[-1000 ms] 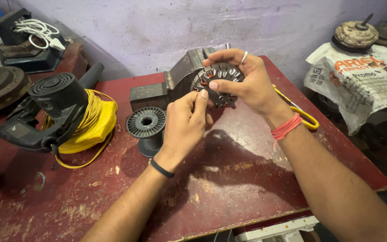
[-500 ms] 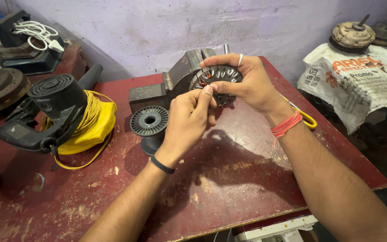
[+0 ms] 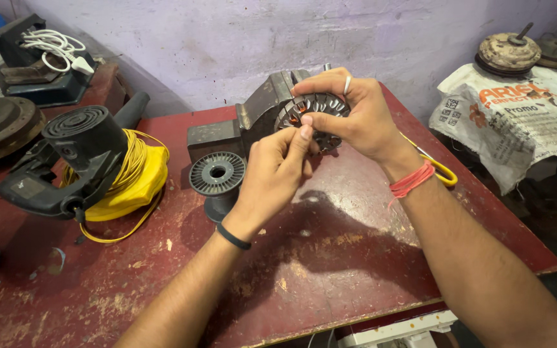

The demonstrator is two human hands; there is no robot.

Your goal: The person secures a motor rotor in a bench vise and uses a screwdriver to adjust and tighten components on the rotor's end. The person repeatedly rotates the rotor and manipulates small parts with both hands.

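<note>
Copper windings show between the slots of a round motor stator (image 3: 314,115), which is held up above the worn red table (image 3: 330,258), in front of the grey bench vise (image 3: 253,119). The stator is clamped in the right hand (image 3: 356,119): the thumb is pressed along its lower face and the fingers are curled over its upper rim, so the disc is tilted with its slotted face turned toward the camera. The left hand (image 3: 278,171) is raised from below and to the left, its fingers drawn together in a pinch, the index fingertip laid against the lower left edge of the stator just beside the right thumb. Whether anything thin, such as a wire, is caught in that pinch cannot be told.

The relation that matters is this: the stator lies up and to the right of the left hand, touching its fingertip, and its flat face is set roughly across the line of the left forearm. The right hand is the nearer 1, being wrapped round the part; the left only meets its edge.

1 grey spool (image 3: 217,174) stands on the table below the left wrist, apart from both hands. A black power tool (image 3: 66,161) with yellow cable (image 3: 130,174) lies well to the left.
</note>
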